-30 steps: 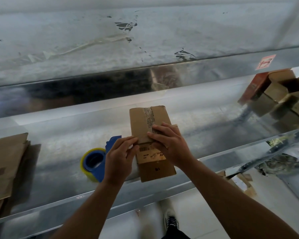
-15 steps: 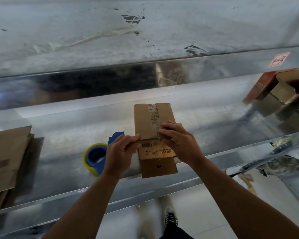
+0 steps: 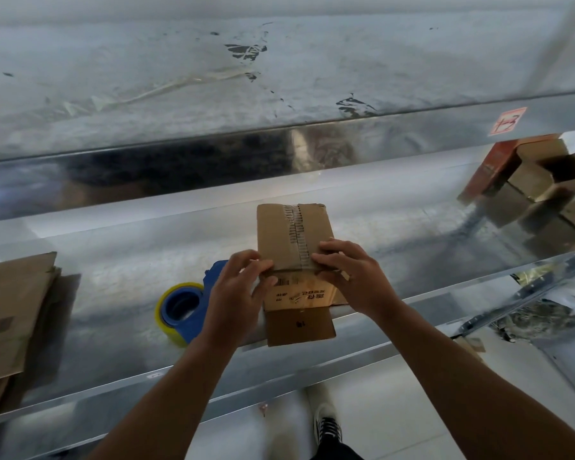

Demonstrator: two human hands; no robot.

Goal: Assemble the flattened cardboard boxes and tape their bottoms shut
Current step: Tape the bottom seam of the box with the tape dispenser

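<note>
Floor (image 3: 395, 410) was pale and smooth, with one dark shoe (image 3: 327, 426) at the bottom of view. Above it was a shiny sheet-metal shelf (image 3: 120, 287), scuffed and reflective, its front lip running left to right.

The box (image 3: 292, 234) sat on the shelf near the front lip, about mid-frame, taped seam facing up. Its print was upside down on the near face, and one flap stuck out toward the person.

Left hand (image 3: 236, 293) gripped the box's left edge, fingers curled round it. Right hand (image 3: 356, 277) clasped the right corner, fingers over the top beside the seam.

A blue dispenser (image 3: 180, 307) with a yellow roll lay just left of the box, partly behind the left hand. Flat cardboard (image 3: 10, 310) was stacked at the far left, well apart. Made-up boxes (image 3: 538, 190) were piled at the far right.

At the back was a metal upstand with a red tag (image 3: 508, 121). Above it sat a dull panel (image 3: 146, 78) with black marks and a stuck tape strip (image 3: 186, 83).
</note>
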